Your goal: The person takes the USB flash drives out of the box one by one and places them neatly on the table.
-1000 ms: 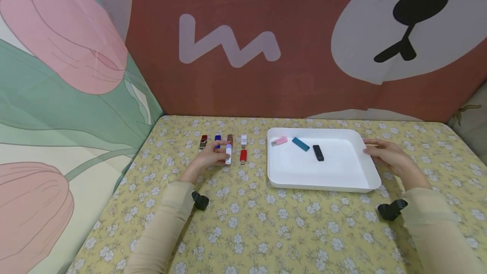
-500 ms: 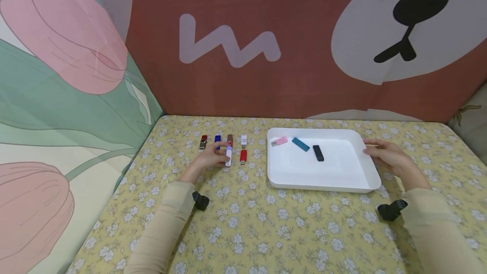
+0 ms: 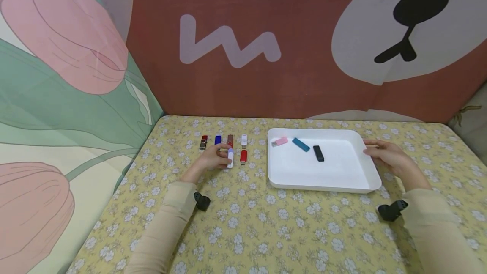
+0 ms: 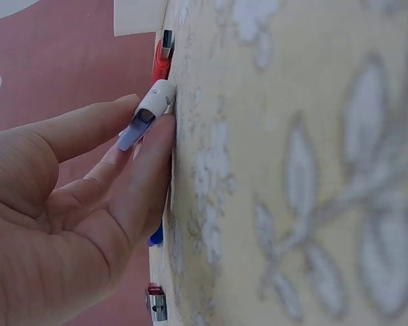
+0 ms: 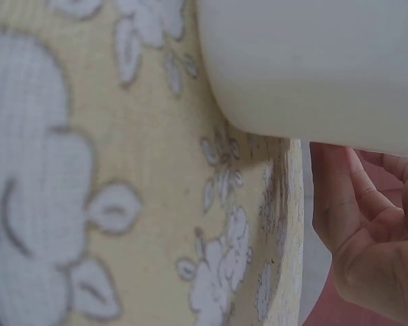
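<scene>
Left hand (image 3: 210,158) pinches a white-and-lilac memory stick (image 3: 230,160) just left of a red stick (image 3: 243,156) on flowered cloth (image 3: 266,231); farther right, a white tray (image 3: 304,173) holds three more sticks (image 3: 301,144), and the outstretched right hand (image 3: 391,157) touches its right end

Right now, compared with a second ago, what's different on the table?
The white-and-lilac stick, pinched in the left hand, has shifted slightly right and lower in the head view. Nothing was newly grasped or let go. The right hand stayed at the white tray, where the pink, teal and black sticks lie unmoved.
</scene>
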`<state>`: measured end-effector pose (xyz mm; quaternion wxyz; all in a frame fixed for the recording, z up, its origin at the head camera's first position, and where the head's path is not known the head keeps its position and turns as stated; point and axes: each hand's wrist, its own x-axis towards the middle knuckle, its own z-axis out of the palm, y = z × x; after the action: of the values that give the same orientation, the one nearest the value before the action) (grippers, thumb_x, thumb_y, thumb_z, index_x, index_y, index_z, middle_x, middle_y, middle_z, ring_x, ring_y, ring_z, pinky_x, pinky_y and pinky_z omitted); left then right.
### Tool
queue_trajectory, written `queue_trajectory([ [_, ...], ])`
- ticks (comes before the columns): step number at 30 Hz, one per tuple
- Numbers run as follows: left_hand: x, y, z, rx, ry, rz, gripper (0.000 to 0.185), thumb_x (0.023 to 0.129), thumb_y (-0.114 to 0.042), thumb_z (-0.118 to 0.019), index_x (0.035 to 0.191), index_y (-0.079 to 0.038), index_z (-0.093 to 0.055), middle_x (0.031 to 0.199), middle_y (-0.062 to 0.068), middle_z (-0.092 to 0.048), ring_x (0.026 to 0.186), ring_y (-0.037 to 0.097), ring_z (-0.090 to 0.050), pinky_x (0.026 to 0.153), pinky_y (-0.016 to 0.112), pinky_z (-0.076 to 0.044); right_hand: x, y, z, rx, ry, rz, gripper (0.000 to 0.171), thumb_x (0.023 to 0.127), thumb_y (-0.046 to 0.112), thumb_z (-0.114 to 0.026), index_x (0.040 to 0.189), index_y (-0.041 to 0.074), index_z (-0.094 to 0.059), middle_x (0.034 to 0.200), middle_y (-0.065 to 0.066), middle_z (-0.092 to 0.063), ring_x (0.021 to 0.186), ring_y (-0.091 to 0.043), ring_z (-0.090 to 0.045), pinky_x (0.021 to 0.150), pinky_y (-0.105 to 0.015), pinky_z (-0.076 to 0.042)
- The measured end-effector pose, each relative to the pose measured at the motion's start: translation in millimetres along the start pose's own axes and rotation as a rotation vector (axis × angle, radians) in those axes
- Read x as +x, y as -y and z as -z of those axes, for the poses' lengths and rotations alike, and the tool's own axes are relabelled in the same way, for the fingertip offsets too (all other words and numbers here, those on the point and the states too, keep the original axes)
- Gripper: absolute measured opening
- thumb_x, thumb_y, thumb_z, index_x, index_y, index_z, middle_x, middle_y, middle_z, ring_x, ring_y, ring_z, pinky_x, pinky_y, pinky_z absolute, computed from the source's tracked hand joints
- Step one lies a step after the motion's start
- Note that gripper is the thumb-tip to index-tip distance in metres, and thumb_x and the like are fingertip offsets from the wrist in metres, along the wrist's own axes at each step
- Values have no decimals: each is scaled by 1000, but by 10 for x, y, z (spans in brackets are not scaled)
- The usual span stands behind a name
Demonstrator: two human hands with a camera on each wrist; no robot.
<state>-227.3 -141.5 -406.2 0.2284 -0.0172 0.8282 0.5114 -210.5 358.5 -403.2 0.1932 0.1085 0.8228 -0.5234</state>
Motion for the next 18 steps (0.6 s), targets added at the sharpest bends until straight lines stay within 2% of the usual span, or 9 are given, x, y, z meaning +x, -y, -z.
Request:
queue_trajectory([
  [4,-2,0,-11,8,-11,2,47,91,-1,-60,136,-3,-46,115,19,-59,91,24,-67,82,35,-59,9,-7,-2,-1,-11,-10,74,96,31,-55,149,-5,-18,105,14,-47,77,14,-55,75,-15,-55],
  [11,-12,-7,-37,34,-50,10,48,90,-2,-63,136,-2,-48,114,19,-59,91,24,-67,81,33,-59,23,-27,9,36,1,11,69,95,31,-57,147,-2,-25,85,32,-50,77,13,-58,74,-15,-55],
  [15,-14,-5,-41,42,-60,17,50,90,-3,-63,137,-3,-47,114,18,-57,92,25,-66,82,33,-59,10,-31,15,49,17,30,65,95,32,-58,145,2,-29,82,33,-53,78,12,-60,74,-16,-56],
  [18,-8,1,-40,45,-58,15,50,90,-3,-63,138,-3,-47,115,18,-56,93,25,-65,82,33,-59,9,-33,20,38,15,33,69,95,34,-57,147,0,-27,83,34,-52,78,12,-59,74,-16,-56],
])
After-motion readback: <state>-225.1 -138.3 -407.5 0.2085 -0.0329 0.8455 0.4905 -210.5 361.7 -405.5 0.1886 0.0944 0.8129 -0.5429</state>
